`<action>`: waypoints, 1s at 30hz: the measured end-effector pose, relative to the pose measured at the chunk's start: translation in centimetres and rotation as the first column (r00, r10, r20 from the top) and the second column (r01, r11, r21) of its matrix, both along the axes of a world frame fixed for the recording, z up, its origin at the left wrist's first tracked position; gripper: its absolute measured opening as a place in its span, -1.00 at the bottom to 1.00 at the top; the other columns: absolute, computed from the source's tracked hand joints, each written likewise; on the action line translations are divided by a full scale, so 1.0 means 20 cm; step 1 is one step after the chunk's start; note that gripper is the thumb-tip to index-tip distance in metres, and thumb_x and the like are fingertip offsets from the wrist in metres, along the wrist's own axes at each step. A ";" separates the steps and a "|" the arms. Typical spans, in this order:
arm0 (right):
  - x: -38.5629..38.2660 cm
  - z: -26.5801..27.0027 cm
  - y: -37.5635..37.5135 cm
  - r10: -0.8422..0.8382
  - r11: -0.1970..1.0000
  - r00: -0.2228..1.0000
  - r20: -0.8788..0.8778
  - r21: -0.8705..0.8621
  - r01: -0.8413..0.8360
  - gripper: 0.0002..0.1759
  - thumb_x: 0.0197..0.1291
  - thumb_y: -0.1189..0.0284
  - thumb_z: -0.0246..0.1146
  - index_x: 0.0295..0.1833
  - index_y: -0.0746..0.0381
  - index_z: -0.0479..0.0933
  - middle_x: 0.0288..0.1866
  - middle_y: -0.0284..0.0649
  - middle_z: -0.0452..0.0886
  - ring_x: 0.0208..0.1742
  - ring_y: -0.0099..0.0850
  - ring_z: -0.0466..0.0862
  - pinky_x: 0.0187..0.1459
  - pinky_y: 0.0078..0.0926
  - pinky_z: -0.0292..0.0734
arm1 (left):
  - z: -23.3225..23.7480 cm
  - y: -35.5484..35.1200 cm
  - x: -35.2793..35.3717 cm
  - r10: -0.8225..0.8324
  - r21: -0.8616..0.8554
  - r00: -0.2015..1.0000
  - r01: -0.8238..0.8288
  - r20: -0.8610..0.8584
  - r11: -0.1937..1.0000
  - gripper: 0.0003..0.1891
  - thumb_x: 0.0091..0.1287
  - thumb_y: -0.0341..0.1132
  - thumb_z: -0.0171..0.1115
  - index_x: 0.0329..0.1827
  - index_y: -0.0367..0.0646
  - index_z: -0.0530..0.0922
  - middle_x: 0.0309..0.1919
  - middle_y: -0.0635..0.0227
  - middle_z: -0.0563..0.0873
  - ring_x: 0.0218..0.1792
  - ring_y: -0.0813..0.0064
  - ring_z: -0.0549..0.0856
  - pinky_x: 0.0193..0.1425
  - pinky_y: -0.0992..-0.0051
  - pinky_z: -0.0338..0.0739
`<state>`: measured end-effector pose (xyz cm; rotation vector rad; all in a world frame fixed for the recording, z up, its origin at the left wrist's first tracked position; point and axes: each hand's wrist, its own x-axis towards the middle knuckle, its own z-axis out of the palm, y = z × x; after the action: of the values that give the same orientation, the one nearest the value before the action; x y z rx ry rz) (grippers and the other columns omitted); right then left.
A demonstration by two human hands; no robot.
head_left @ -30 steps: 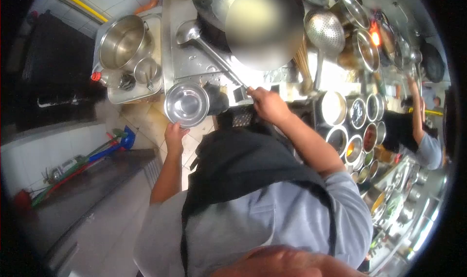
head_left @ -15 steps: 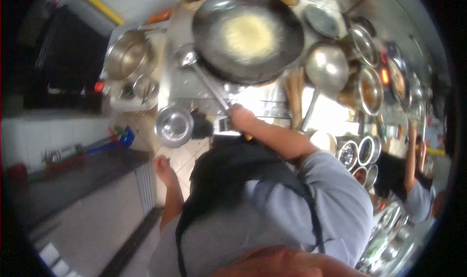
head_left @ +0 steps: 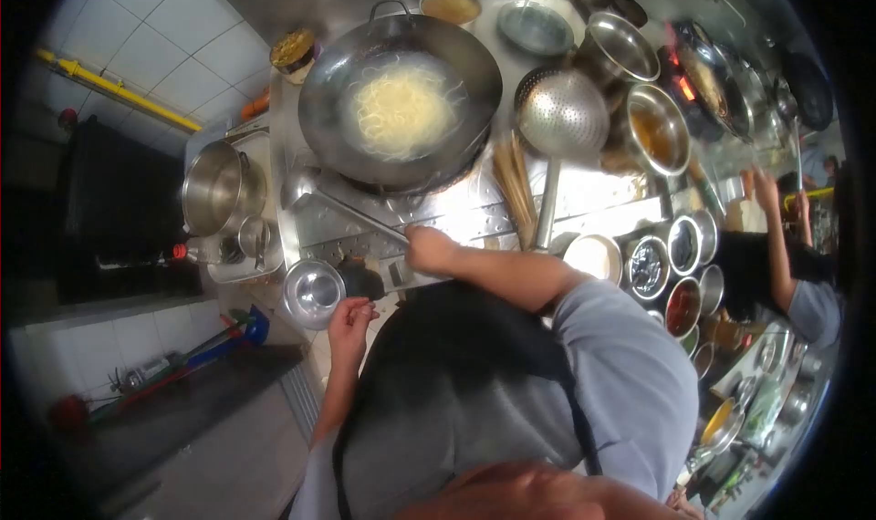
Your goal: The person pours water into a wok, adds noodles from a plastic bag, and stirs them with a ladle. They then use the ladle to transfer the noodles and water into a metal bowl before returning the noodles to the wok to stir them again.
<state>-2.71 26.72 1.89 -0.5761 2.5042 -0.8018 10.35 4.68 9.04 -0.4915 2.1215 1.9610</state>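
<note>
My right hand (head_left: 431, 250) is closed around the handle of a ladle (head_left: 351, 212). The ladle's bowl lies to the left, on the steel stove top near the wok's lower left edge. Pale noodles (head_left: 401, 109) sit in cloudy liquid in a large dark wok (head_left: 319, 137) just beyond it. My left hand (head_left: 351, 322) hangs low with curled fingers, close to a shiny metal bowl (head_left: 314, 294); whether it holds something small is hidden.
A perforated strainer (head_left: 561, 114) rests right of the wok, beside wooden sticks (head_left: 514, 192). Pots, including one with brown liquid (head_left: 657, 132), and several seasoning containers (head_left: 650, 266) stand to the right. A steel pot (head_left: 214, 192) stands left. Another person's arm (head_left: 776, 237) reaches in at far right.
The view has shifted and sharpened, so the wok appears further left and lower. My left hand has come up beside the metal bowl. My right hand keeps hold of the ladle.
</note>
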 end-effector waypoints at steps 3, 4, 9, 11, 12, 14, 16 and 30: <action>0.02 0.07 0.07 -0.066 0.983 0.993 0.098 -0.165 0.082 -0.57 0.20 0.33 0.23 0.08 0.39 0.48 -0.16 0.25 0.65 -0.05 0.09 0.68 0.02 -0.03 0.54 | 0.01 0.00 -0.05 -0.097 0.055 0.995 0.099 -0.038 0.994 -0.83 0.46 -0.44 0.18 0.02 -0.31 0.53 -0.17 0.22 0.70 -0.13 0.47 0.72 -0.01 0.48 0.63; 0.04 0.10 0.11 -0.065 0.983 0.993 0.095 -0.163 0.080 -0.57 0.20 0.33 0.23 0.08 0.39 0.48 -0.16 0.25 0.65 -0.05 0.09 0.68 0.02 -0.03 0.54 | -0.01 0.00 -0.05 -0.126 0.042 0.991 0.127 -0.037 0.991 -0.82 0.45 -0.42 0.21 0.02 -0.30 0.54 -0.16 0.23 0.71 -0.13 0.48 0.72 0.01 0.48 0.63; 0.03 0.51 0.29 -0.071 0.973 0.994 0.083 -0.216 0.088 -0.58 0.39 0.36 0.18 0.29 0.29 0.42 -0.35 -0.17 0.64 -0.39 -0.43 0.63 -0.30 -0.39 0.57 | -0.08 -0.04 -0.05 -0.216 0.022 0.976 0.215 0.013 0.976 -0.78 0.43 -0.31 0.29 0.00 -0.26 0.57 -0.17 0.30 0.73 -0.12 0.52 0.72 0.02 0.52 0.61; 0.00 0.55 0.37 -0.407 0.778 0.871 0.275 -0.396 0.488 -0.66 0.42 0.25 0.15 0.12 0.25 0.48 -0.41 -0.33 0.55 -0.43 -0.52 0.60 -0.36 -0.42 0.55 | -0.02 -0.04 -0.06 -0.254 -0.078 0.967 0.256 0.034 0.964 -0.78 0.43 -0.31 0.28 0.00 -0.25 0.57 -0.18 0.31 0.73 -0.12 0.53 0.72 0.02 0.54 0.60; -0.05 0.50 0.42 -0.506 0.685 0.829 0.239 -0.473 0.554 -0.72 0.42 0.26 0.14 0.07 0.22 0.47 -0.47 -0.37 0.51 -0.53 -0.53 0.53 -0.47 -0.47 0.49 | -0.07 -0.05 -0.04 -0.241 -0.032 0.970 0.240 -0.018 0.970 -0.78 0.43 -0.31 0.28 0.00 -0.25 0.57 -0.18 0.31 0.72 -0.12 0.54 0.72 0.02 0.54 0.59; -0.16 0.64 0.48 -0.676 0.524 0.691 0.257 -0.491 0.696 -0.76 0.42 0.28 0.14 0.03 0.20 0.44 -0.57 -0.40 0.42 -0.65 -0.56 0.43 -0.62 -0.53 0.35 | -0.02 -0.05 -0.04 -0.219 0.032 0.975 0.221 -0.034 0.975 -0.79 0.42 -0.32 0.29 0.00 -0.24 0.57 -0.18 0.32 0.73 -0.11 0.56 0.72 0.02 0.55 0.58; -0.28 0.70 0.65 -0.746 0.467 0.632 0.210 -0.512 0.721 -0.78 0.41 0.29 0.15 -0.01 0.20 0.43 -0.61 -0.41 0.39 -0.69 -0.56 0.41 -0.65 -0.54 0.31 | -0.03 -0.05 -0.02 -0.169 0.064 0.984 0.173 -0.054 0.983 -0.79 0.42 -0.32 0.29 -0.01 -0.24 0.57 -0.18 0.32 0.72 -0.11 0.56 0.71 0.02 0.55 0.58; -1.16 0.49 1.61 -0.765 0.516 0.572 -0.296 0.250 0.819 -0.65 0.11 0.40 0.19 -0.04 0.37 0.63 -0.19 0.20 0.70 -0.13 0.02 0.75 -0.09 -0.13 0.63 | -0.07 -0.04 0.04 -0.097 0.047 0.992 0.093 0.076 0.995 -0.79 0.44 -0.43 0.20 0.06 -0.34 0.52 -0.07 0.15 0.73 -0.01 0.41 0.71 0.15 0.44 0.60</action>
<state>-25.92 58.92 11.62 0.7766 2.9308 -0.5292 11.17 3.94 7.58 -0.4434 2.0128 1.8997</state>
